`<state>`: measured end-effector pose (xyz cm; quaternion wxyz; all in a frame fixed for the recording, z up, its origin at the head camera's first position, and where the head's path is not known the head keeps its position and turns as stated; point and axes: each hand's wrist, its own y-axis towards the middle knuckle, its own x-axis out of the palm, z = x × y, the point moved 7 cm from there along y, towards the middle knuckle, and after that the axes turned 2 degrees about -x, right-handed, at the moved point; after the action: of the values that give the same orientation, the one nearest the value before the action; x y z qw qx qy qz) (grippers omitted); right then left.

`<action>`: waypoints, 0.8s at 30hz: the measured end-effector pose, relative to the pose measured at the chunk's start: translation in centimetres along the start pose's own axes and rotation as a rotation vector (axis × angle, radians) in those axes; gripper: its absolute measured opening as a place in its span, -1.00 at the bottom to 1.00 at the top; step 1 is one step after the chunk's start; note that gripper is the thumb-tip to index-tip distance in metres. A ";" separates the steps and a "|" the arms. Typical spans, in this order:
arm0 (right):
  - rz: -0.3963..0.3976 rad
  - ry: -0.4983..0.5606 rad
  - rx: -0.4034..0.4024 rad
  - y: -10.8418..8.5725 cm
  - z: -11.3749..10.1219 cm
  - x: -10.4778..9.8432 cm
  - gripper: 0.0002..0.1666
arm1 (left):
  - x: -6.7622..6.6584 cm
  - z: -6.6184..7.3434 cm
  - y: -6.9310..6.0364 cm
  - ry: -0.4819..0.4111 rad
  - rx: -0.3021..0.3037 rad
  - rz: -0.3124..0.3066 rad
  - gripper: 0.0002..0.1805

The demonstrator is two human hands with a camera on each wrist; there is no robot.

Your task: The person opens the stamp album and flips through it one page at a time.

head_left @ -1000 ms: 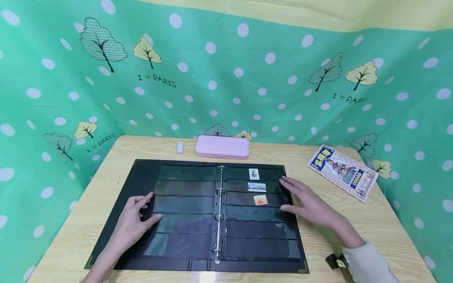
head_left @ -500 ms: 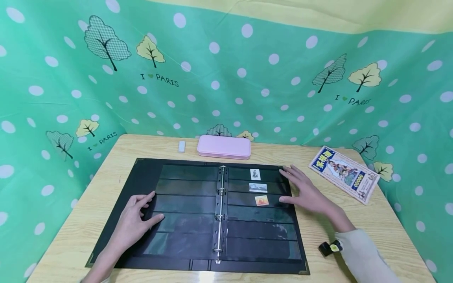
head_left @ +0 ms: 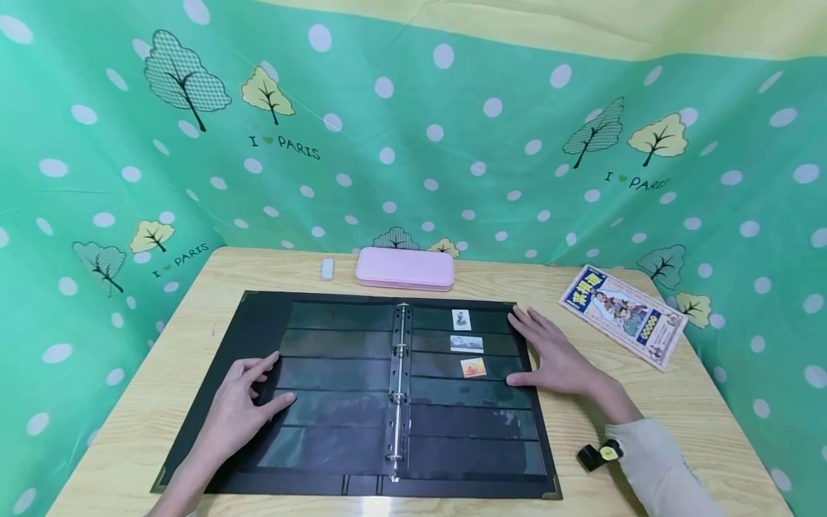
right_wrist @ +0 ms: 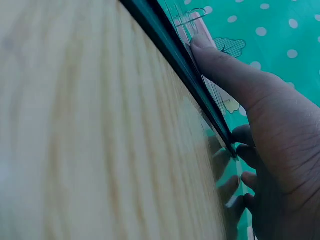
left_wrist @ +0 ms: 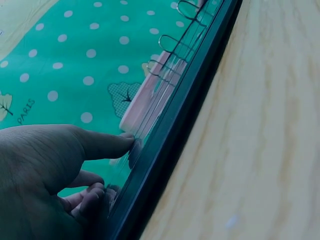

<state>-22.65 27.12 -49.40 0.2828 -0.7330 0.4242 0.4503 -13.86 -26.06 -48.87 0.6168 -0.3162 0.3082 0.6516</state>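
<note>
A black ring-bound stamp album (head_left: 220, 359) lies open on the table. Its pages have dark clear-fronted strips, and metal rings (head_left: 398, 397) run down the middle. On the right page, three stamps sit in the upper strips: a pale portrait stamp (head_left: 461, 319), a grey landscape stamp (head_left: 466, 344) and an orange stamp (head_left: 473, 368). My left hand (head_left: 239, 406) rests at the left page's outer side, thumb and index finger touching it. With fingers spread, my right hand (head_left: 555, 352) lies at the right page's outer edge, its thumb (right_wrist: 220, 62) on the page.
Behind the album lie a pink pencil case (head_left: 405, 268) and a small pale eraser-like block (head_left: 327, 269). A printed booklet (head_left: 623, 316) is at the back right of the wooden table (head_left: 678, 431). Green dotted cloth (head_left: 413, 143) hangs behind.
My right hand has shifted slightly along the right page's edge, its thumb moving a little left and the fingers upward. My left hand stays put, and the stamps have not moved within the page.
</note>
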 end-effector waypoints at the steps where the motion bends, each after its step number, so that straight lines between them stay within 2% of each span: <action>1: 0.003 0.000 -0.002 0.0 -0.1 0.0 0.47 | 0.0 0.0 0.0 0.001 -0.002 0.000 -0.08; 24: 0.026 -0.004 -0.039 0.0 -1.0 -0.7 0.21 | 0.0 0.1 -0.2 -0.003 0.000 0.011 -0.09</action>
<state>-22.39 26.53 -48.37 0.2634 -0.7320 0.4239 0.4637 -13.70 -26.01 -48.80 0.6137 -0.3135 0.3093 0.6553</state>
